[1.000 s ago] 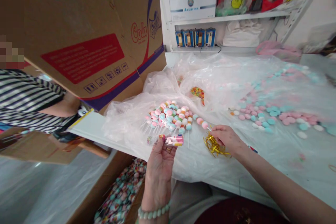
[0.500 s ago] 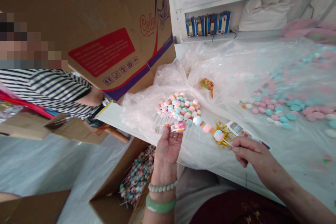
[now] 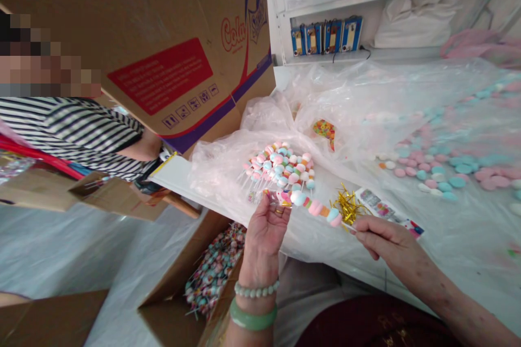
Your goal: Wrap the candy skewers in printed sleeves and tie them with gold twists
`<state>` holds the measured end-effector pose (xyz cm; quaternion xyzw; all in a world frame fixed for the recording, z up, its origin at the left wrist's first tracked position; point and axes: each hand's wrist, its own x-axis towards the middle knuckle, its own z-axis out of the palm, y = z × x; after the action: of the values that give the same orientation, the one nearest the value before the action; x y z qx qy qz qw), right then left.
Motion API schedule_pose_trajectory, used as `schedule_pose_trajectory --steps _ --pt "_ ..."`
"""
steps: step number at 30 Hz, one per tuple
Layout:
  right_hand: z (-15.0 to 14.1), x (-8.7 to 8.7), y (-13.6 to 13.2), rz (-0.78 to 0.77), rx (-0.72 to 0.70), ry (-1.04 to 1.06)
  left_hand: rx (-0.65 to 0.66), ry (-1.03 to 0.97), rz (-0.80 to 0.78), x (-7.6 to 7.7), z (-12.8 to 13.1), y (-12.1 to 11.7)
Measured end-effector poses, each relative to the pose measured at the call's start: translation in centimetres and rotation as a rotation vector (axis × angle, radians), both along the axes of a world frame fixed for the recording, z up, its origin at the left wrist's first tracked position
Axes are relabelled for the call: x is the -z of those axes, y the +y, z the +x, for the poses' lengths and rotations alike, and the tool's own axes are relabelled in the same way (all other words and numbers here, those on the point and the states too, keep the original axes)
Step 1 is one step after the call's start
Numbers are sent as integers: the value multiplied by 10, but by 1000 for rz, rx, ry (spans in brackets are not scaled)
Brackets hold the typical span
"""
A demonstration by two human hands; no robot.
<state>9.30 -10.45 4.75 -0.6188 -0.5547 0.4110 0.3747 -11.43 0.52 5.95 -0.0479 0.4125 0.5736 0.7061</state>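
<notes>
My left hand (image 3: pixel 266 230) is closed on a small clear printed wrapper bag (image 3: pixel 284 198), pinched between thumb and fingers. My right hand (image 3: pixel 385 236) grips the white stick of a marshmallow skewer (image 3: pixel 315 207), threaded with pink, blue and orange sweets. The skewer's far end meets the bag's right end; whether it is inside I cannot tell. Behind lies a heap of similar marshmallow skewers (image 3: pixel 280 165) with sticks pointing toward me. Gold twist ties (image 3: pixel 348 205) lie just beyond the right hand, beside some flat printed wrappers (image 3: pixel 376 201).
Loose marshmallows (image 3: pixel 442 176) spread over the plastic sheeting (image 3: pixel 407 238) at right. An open carton (image 3: pixel 163 303) below the table's left edge holds many wrapped skewers. A tall cardboard box (image 3: pixel 163 27) stands at left, near a person in a striped shirt (image 3: pixel 89 130).
My right hand has moved the skewer slightly left, so its tip now meets the wrapper bag. Before, there was a gap between them. The view has also shifted slightly.
</notes>
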Motion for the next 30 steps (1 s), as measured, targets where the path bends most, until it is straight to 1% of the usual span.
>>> schedule_pose_trajectory --steps 5,9,13,19,22,30 --pt "6 10 -3 271 8 -166 -7 20 55 6 -4 1" --pt "10 15 -4 377 2 -258 16 65 131 13 -7 2" --pt "14 15 -5 412 15 -308 64 111 200 20 -11 2" --pt "19 12 -4 427 35 -322 170 197 130 24 -19 1" --pt "19 11 -3 444 40 -327 214 170 94 22 -20 1" --pt "20 14 -2 487 59 -370 256 75 -1 23 -19 3"
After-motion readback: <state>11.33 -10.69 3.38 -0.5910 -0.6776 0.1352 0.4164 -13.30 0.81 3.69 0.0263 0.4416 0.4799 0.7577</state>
